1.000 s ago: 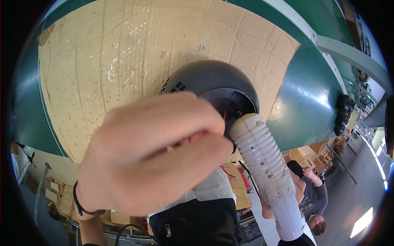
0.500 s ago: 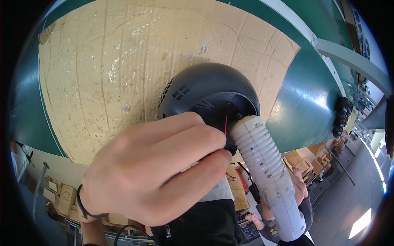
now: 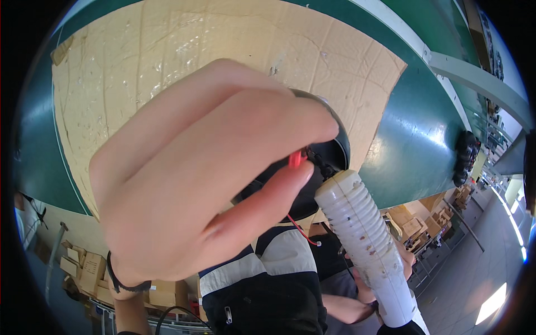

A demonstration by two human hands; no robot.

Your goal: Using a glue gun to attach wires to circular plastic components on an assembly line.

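My left hand (image 3: 206, 162), with a dark band at its wrist, reaches across from the lower left. Its thumb and index finger pinch a short red wire piece (image 3: 297, 158). Beneath the fingers is a black dome-shaped shell (image 3: 304, 204), mostly covered by the hand. Thin black leads (image 3: 322, 163) show inside its opening. A loose red wire (image 3: 301, 230) hangs below the shell. Right of the shell stands a stained white ribbed tube or handle (image 3: 365, 237), its top close to the shell's rim. What supports it cannot be made out. My right hand is not in view.
A worn cardboard sheet (image 3: 128, 95) covers much of the green table (image 3: 416, 134). A dark object (image 3: 466, 159) sits at the table's right edge. Cardboard boxes (image 3: 89, 268) stand lower left. Behind the white tube, another person's forearm (image 3: 349, 309) shows.
My left hand has moved up over the shell, covering most of it, and the red piece now shows between its fingertips. The shell has tilted or shifted slightly. The other person's arm has moved.
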